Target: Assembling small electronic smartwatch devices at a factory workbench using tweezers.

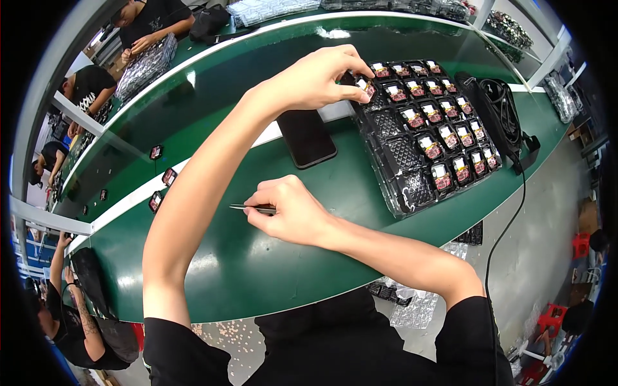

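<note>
Your green bench point(251, 276) takes up most of the view, with a white rail point(129, 201) along its far side. Person point(84, 321) at the lower left, arms up near the bench edge; others work beyond the rail.

Black tray point(404, 154) is on the bench's right part, set at an angle. Most pockets carry small dark units with colored faces and white tabs; down the left column, textured pocket floors show. Black cable bundle point(499, 100) sits just right of the tray, one lead dropping over the bench edge.

Your left hand point(325, 76) is at the tray's far-left corner, thumb and forefinger pinched on a black unit point(367, 87). Can't tell if that unit is seated or lifted. Your right hand point(286, 209) is mid-bench, fingers closed around slim metal tweezers, well apart from the tray.

Black phone point(308, 140) lies flat between your hands and the tray. Loose unit point(155, 201) is just left of your left forearm. Tweezers point(238, 207) point left; can't tell their tip gap.
</note>
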A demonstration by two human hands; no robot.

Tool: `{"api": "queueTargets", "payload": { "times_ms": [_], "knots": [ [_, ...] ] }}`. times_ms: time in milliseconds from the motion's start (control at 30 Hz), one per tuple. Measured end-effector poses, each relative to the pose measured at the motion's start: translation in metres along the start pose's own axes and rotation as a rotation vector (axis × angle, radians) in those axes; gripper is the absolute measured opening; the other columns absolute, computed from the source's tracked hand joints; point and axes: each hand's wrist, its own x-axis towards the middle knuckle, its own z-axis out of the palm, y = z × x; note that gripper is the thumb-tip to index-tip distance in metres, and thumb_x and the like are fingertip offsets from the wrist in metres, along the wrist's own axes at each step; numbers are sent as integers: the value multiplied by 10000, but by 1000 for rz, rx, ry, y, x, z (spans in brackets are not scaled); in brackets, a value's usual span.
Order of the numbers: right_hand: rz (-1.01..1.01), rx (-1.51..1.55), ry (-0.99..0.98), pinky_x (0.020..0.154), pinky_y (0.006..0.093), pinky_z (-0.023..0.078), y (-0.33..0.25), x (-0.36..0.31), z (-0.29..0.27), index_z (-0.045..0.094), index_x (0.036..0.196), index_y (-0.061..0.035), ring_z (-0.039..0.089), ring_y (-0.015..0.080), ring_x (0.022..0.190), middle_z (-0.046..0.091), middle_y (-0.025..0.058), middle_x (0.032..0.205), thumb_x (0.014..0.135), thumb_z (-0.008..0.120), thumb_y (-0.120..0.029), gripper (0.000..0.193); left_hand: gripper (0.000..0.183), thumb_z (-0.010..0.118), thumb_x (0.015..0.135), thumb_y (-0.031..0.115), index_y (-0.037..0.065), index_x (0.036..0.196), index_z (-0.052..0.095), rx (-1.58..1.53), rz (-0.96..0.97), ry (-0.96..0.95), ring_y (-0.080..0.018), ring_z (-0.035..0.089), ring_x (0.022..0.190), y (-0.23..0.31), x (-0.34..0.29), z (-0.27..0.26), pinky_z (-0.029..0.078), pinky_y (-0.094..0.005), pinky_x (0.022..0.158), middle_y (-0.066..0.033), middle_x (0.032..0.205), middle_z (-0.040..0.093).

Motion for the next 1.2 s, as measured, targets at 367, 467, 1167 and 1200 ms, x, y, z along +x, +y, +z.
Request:
{"api": "queueTargets", "payload": {
  "times_ms": [367, 467, 1167, 1200],
  "knots": [
    [-16, -22, 13, 577, 363, 519, 0, -6, -6, 846, 1019, 24, 694, 242, 612, 743, 161, 777, 895, 799, -55, 154, 371, 751, 1023, 277, 119, 1358, 736, 112, -204, 36, -320, 663, 1224, -28, -68, -26, 530, -462, 1090, -104, 1308, 725],
    [18, -11, 0, 560, 342, 494, -4, -6, -4, 847, 1025, 24, 676, 204, 606, 738, 146, 761, 900, 804, -51, 152, 361, 789, 1001, 317, 72, 1265, 757, 374, -520, -77, -290, 701, 1038, -56, -144, -69, 571, -429, 923, -113, 1185, 755],
    [233, 338, 317, 568, 204, 339, -8, 4, -3, 845, 1081, 39, 495, -23, 677, 629, -63, 800, 1002, 790, 22, 97, 704, 935, 800, 135, 55, 1437, 648, 132, -532, 67, -262, 678, 1149, 49, -275, -66, 555, -403, 989, -111, 1220, 709],
    [252, 360, 332, 584, 194, 365, -13, 3, -7, 841, 1081, 44, 518, -22, 693, 642, -65, 804, 1013, 782, 20, 93, 744, 932, 795, 124, 67, 1472, 629, 102, -486, 21, -268, 671, 1177, 62, -274, -58, 549, -408, 1016, -109, 1248, 701]
  ]
}}
